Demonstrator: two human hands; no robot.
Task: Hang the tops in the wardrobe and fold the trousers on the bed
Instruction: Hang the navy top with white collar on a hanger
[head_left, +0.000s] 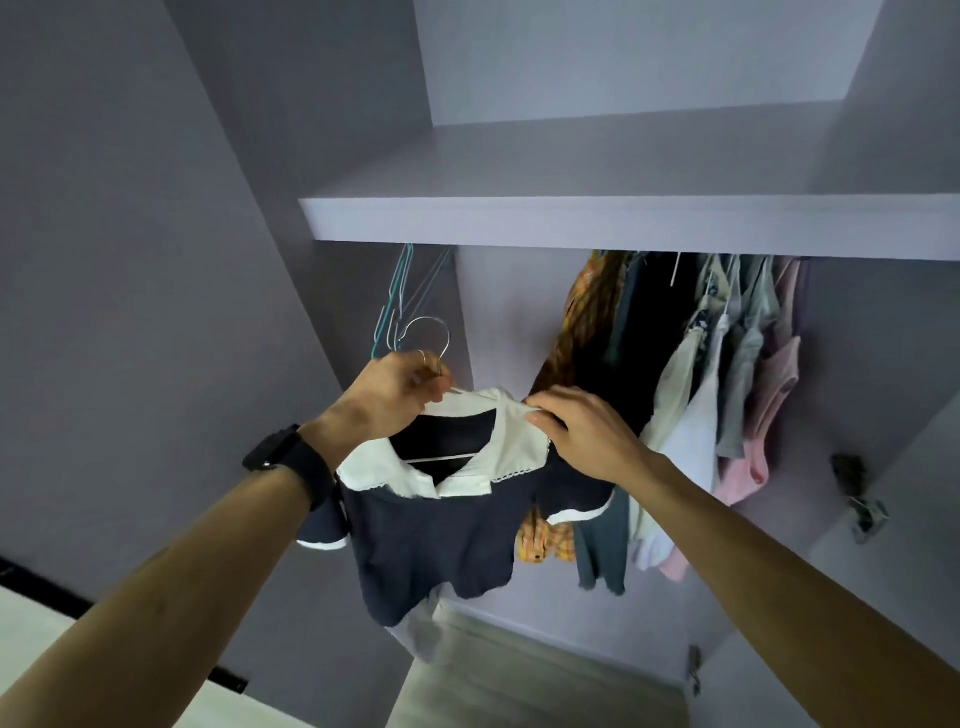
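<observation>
A navy short-sleeved top (441, 540) with a white collar and white sleeve trim hangs on a thin metal hanger (428, 332) in front of the open wardrobe. My left hand (395, 400), with a black watch on the wrist, grips the hanger just below its hook. My right hand (582, 431) pinches the white collar at the top's right shoulder. The hook is free in the air, below the shelf and left of the hung clothes.
A lilac shelf (623, 221) spans the wardrobe above. Several empty wire hangers (397, 296) dangle at the left under it. Several garments (717, 395) hang at the right: plaid, dark, white, grey, pink. A door hinge (862, 509) is at the far right.
</observation>
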